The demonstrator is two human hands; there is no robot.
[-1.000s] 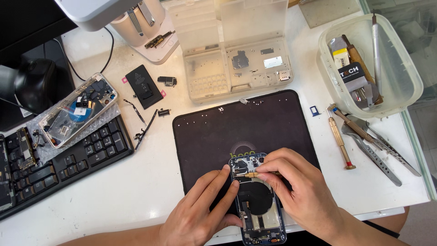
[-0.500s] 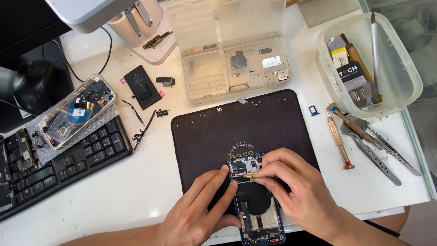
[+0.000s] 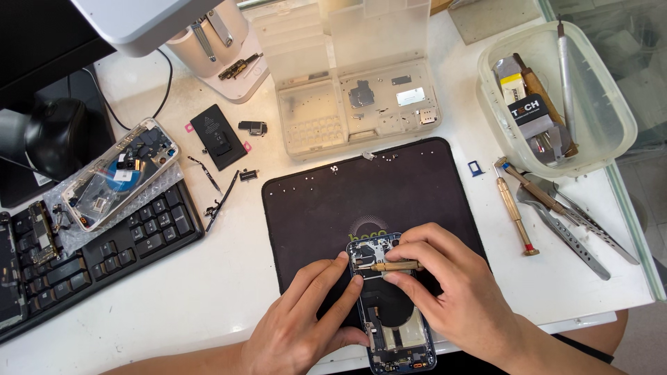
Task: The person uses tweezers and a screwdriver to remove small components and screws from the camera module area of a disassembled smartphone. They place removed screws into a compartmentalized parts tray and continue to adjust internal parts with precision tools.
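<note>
While right hand (image 3: 451, 292) pinches the screwdriver (image 3: 396, 266) over the opened phone (image 3: 390, 305), left hand (image 3: 306, 319) steadies it, fingers pressed together beside the tip; a slip could gouge parts.

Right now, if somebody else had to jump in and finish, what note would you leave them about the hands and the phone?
Left hand: open, fingertips steadying the left edge of the opened phone on the black mat.
Right hand: pinching a small brass screwdriver, laid across the phone's top end, tip pointing left.
Done: back is off, insides exposed; small parts sit in the clear parts tray; a battery lies on the white table.
Left: whichever screws remain at the phone's top; too small to count here.
Spare tools lie right of the mat.
</note>
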